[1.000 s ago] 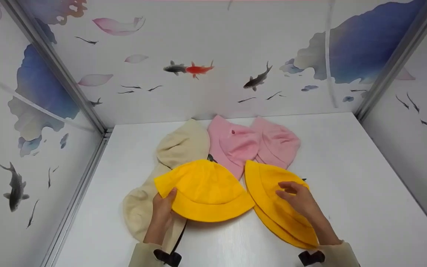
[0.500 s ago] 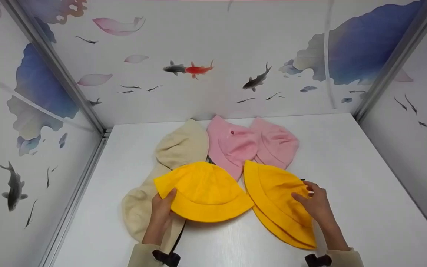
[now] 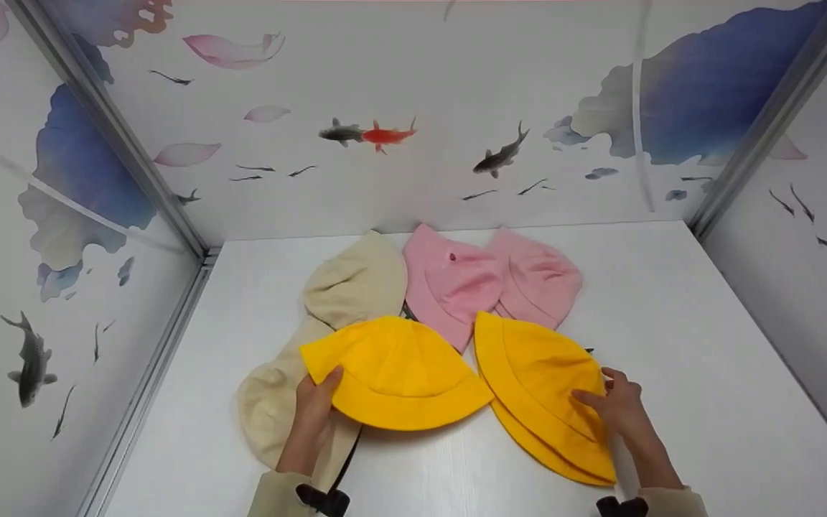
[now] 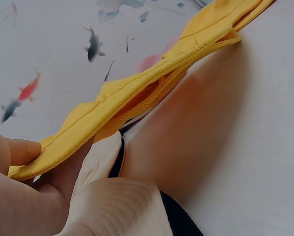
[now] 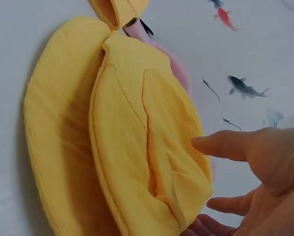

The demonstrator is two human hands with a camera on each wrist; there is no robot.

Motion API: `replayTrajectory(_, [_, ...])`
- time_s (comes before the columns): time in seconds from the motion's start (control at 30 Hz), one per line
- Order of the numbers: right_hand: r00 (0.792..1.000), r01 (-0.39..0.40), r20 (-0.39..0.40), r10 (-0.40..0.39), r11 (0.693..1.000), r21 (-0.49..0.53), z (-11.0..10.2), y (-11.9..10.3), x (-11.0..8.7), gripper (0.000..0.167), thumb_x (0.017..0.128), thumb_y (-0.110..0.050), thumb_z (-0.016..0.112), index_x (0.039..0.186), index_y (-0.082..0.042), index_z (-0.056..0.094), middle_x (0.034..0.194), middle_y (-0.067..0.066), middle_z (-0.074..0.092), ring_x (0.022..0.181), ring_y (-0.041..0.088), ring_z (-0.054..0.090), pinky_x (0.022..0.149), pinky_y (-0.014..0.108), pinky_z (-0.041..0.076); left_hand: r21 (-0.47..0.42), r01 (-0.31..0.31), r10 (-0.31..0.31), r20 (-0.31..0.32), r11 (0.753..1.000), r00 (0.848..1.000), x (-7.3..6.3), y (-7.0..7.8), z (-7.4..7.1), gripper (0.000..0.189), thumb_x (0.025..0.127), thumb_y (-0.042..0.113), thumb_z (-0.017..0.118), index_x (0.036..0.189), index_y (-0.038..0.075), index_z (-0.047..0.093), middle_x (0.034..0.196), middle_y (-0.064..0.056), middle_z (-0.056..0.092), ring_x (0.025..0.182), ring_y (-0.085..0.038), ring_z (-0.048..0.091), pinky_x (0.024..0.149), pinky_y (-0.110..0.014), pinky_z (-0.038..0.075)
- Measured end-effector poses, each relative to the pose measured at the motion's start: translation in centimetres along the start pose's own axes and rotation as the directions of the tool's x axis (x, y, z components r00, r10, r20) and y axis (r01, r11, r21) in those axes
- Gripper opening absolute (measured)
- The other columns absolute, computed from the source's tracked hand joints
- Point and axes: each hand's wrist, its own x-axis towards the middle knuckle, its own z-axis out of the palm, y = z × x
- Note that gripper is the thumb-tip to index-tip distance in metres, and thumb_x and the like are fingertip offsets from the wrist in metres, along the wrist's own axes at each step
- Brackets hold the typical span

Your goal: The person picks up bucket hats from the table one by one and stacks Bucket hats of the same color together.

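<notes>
My left hand [image 3: 315, 403] pinches the left corner of the brim of a yellow bucket hat [image 3: 403, 370]. In the left wrist view, the thumb and fingers lie on opposite sides of that hat's brim [image 4: 80, 135], which is raised over the table. A second yellow hat [image 3: 532, 380] lies folded to the right, its brim slanting toward the front. At the right side of its crown is my right hand [image 3: 623, 408], fingers spread. The right wrist view has the thumb [image 5: 220, 146] right at the crown [image 5: 171, 128], the other fingers lower along its edge.
Two pink hats [image 3: 456, 276] overlap at the back of the white table [image 3: 701, 359]. Beige hats [image 3: 356, 283] lie at the left, partly under the held yellow one, with a dark strap [image 3: 348, 459] near the front. Fish-printed panels [image 3: 413, 187] enclose the table.
My right hand has moved right and toward me, from over the second yellow hat's crown to its right edge. The left hand keeps its hold, nearly still.
</notes>
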Motion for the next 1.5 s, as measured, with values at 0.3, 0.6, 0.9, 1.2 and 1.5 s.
replayTrajectory(0.3, [0.999, -0.028, 0.040, 0.028, 1.000, -0.002, 0.0, 0.1, 0.3, 0.088, 0.097, -0.030, 0.065, 0.152, 0.013, 0.012, 0.154, 0.039, 0.021, 0.139, 0.053, 0.032, 0.117, 0.061, 0.030, -0.020, 0.017, -0.016, 0.045, 1.000, 0.999, -0.2, 0.0, -0.1, 0.049, 0.106, 0.024, 0.050, 0.148, 0.000, 0.039, 0.142, -0.016, 0.052, 0.116, -0.013, 0.059, 0.096, -0.024, 0.053])
replayTrajectory(0.6, [0.999, -0.035, -0.017, 0.036, 0.997, 0.072, 0.4, 0.5, 0.5, 0.074, 0.100, -0.022, 0.059, 0.153, 0.008, 0.018, 0.151, 0.035, 0.031, 0.131, 0.046, 0.042, 0.115, 0.057, 0.037, -0.086, 0.018, -0.013, 0.066, 0.996, 0.998, 0.1, -0.1, -0.2, 0.054, 0.108, 0.037, 0.044, 0.153, 0.008, 0.035, 0.146, -0.010, 0.049, 0.116, -0.006, 0.056, 0.094, -0.016, 0.051])
replayTrajectory(0.9, [0.996, 0.000, -0.093, 0.015, 0.988, 0.155, 0.5, 0.3, 0.3, 0.054, 0.103, -0.024, 0.053, 0.145, 0.005, 0.036, 0.144, 0.028, 0.043, 0.119, 0.034, 0.049, 0.098, 0.034, 0.050, -0.150, 0.004, 0.010, 0.093, 0.989, 0.996, 0.3, -0.2, -0.5, 0.062, 0.106, 0.048, 0.039, 0.150, 0.005, 0.037, 0.124, 0.004, 0.060, 0.106, 0.000, 0.059, 0.090, -0.015, 0.052])
replayTrajectory(1.2, [0.988, 0.044, -0.151, -0.016, 0.982, 0.185, 0.3, -1.5, -0.7, 0.050, 0.106, -0.028, 0.047, 0.146, 0.001, 0.037, 0.145, 0.023, 0.047, 0.117, 0.030, 0.051, 0.090, 0.020, 0.048, -0.220, 0.017, 0.011, 0.127, 0.975, 0.992, 0.4, -0.3, -0.6, 0.071, 0.105, 0.055, 0.030, 0.154, 0.003, 0.030, 0.134, 0.003, 0.053, 0.115, 0.000, 0.054, 0.095, -0.014, 0.048])
replayTrajectory(1.5, [0.976, 0.125, -0.202, -0.087, 0.976, 0.180, -0.2, -3.5, -2.5, 0.045, 0.106, -0.029, 0.049, 0.142, -0.003, 0.044, 0.142, 0.019, 0.054, 0.109, 0.025, 0.055, 0.081, 0.010, 0.047, -0.249, 0.029, -0.003, 0.105, 0.968, 0.994, 0.5, -0.5, -0.7, 0.072, 0.105, 0.055, 0.026, 0.156, 0.004, 0.027, 0.144, -0.002, 0.047, 0.118, -0.001, 0.052, 0.096, -0.013, 0.047])
